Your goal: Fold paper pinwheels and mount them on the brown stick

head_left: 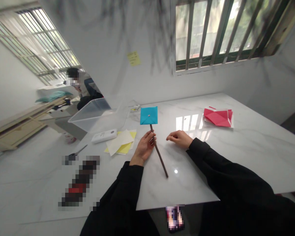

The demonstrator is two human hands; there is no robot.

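Note:
My left hand (145,147) is closed around a thin brown stick (160,159), gripping it in its upper part. At the stick's top end sits a blue folded paper square (145,112), with creases running to a small shiny pin-like spot in its middle. The stick slants down to the right over the white tabletop. To the right of it, my right hand (180,139) rests at the table surface with its fingers curled together and nothing visible in them. The hand is apart from the stick.
Left of my hands lie yellow and cream paper sheets (120,143), a white box-shaped device (104,136) and scissors (76,153). A clear plastic bin (90,116) stands behind. Red paper (218,117) lies at right. A phone (174,219) is below the table edge. A person sits far left.

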